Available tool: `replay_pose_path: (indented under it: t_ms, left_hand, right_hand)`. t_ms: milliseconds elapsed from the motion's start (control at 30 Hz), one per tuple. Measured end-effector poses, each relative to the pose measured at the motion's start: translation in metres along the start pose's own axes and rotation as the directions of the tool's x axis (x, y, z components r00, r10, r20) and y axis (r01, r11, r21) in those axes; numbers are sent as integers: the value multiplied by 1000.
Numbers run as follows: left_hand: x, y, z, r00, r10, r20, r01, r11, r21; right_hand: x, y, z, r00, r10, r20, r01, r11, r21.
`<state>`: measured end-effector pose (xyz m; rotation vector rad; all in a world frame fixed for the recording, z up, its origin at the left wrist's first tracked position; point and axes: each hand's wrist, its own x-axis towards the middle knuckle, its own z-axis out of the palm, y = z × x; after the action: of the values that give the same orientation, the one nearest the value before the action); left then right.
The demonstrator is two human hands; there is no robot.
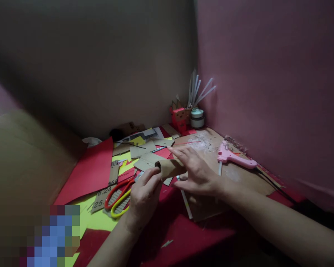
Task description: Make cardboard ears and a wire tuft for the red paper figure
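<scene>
A small brown cardboard piece [171, 169], bent into a curve, is held above the red tabletop between my two hands. My left hand [146, 196] is closed on its left end, where a dark opening or edge shows near the thumb. At its right end is my right hand [197, 170], fingers over the top and thumb below. The palm side of both hands is hidden. Red-and-yellow-handled scissors [119, 198] lie just left of my left hand, their blades mostly covered. Below my right hand, a flat cardboard sheet [204, 207] rests on the table.
A pink glue gun [233, 156] with a dark cord lies on a cardboard mat [241, 181] to the right. Cardboard offcuts [141, 149] and red paper [89, 168] spread leftward. Glue sticks [194, 89], a red box figure [179, 118] and a lidded jar [197, 119] stand in the corner.
</scene>
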<state>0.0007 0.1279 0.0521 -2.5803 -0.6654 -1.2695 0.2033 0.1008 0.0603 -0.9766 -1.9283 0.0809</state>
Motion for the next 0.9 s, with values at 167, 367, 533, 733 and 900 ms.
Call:
replay_pose_path:
  t_ms: [167,367,533,733,900]
  left_hand:
    - [0,5,2,986,148,78,-136,981,-139]
    - [6,20,-3,946,-225,234,306,859,-410]
    - [4,24,-5,912,-300,280,405,767,-498]
    - [6,29,-7,917,-294,269,388,810,-439]
    - [8,30,-17,958,-221,185,284,827,-486]
  right_hand:
    - [-7,6,11,984,36,173,-14,992,-128]
    - [-8,1,19,972,149,180,-110,972,-208]
    - [-5,-4,20,972,129,198,-97,982,-165]
    - [-7,-3,29,992,53,118,-10,940,-340]
    - [-7,-1,30,997,72,14,-69,984,-163]
